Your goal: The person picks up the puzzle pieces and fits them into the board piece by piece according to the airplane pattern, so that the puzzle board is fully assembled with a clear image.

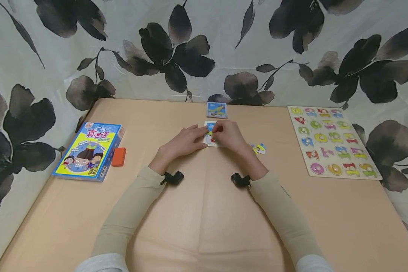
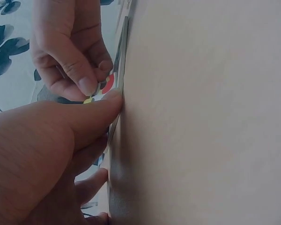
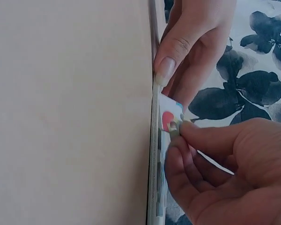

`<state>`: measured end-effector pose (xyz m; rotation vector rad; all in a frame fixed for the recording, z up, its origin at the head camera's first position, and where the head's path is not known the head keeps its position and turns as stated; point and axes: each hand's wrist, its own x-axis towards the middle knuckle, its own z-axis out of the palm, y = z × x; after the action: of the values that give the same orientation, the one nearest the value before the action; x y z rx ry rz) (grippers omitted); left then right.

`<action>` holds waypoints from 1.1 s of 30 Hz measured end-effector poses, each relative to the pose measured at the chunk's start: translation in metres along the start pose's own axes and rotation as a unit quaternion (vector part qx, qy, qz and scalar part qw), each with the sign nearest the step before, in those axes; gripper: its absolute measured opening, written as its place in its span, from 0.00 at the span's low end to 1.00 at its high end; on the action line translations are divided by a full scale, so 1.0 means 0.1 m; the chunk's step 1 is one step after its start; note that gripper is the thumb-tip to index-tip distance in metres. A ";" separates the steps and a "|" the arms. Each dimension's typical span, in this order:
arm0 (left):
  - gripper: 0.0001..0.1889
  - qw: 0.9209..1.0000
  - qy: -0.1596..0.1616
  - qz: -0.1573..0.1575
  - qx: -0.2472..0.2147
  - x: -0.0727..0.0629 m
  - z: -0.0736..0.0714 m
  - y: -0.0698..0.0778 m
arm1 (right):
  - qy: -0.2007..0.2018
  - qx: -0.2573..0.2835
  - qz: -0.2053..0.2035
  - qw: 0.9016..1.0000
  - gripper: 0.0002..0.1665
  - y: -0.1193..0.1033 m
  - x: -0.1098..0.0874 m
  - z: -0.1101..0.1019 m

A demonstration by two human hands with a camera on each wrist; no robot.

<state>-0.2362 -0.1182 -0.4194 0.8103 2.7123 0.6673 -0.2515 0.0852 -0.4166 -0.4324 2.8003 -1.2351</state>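
A small picture puzzle board [image 1: 209,123] with a white border lies flat between the hands. My left hand [image 1: 187,141] rests at its left side, fingers extended, and in the left wrist view its thumb [image 2: 100,108] presses the board's near edge. Over the board, my right hand [image 1: 229,135] pinches a small puzzle piece [image 3: 174,130] between thumb and forefinger. The piece is tilted up, and its picture is mostly covered by the fingers. Several loose puzzle pieces [image 1: 260,148] lie beside the right wrist, partly hidden by it.
Behind the board lies a blue picture card [image 1: 217,110] with a yellow airplane. To the left are a blue and yellow box [image 1: 88,151] and an orange block [image 1: 118,157]. A board of colourful figures [image 1: 334,141] occupies the right side, near the floral cloth [image 1: 224,49].
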 end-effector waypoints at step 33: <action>0.30 1.000 0.000 0.013 0.022 0.00 0.00 0.01 | -0.093 -0.142 0.001 0.985 0.14 -0.12 -0.09 -0.03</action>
<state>-0.2351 -0.1173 -0.4190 0.8586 2.7289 0.6153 -0.2410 0.0818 -0.4065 -0.5272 2.8168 -0.7492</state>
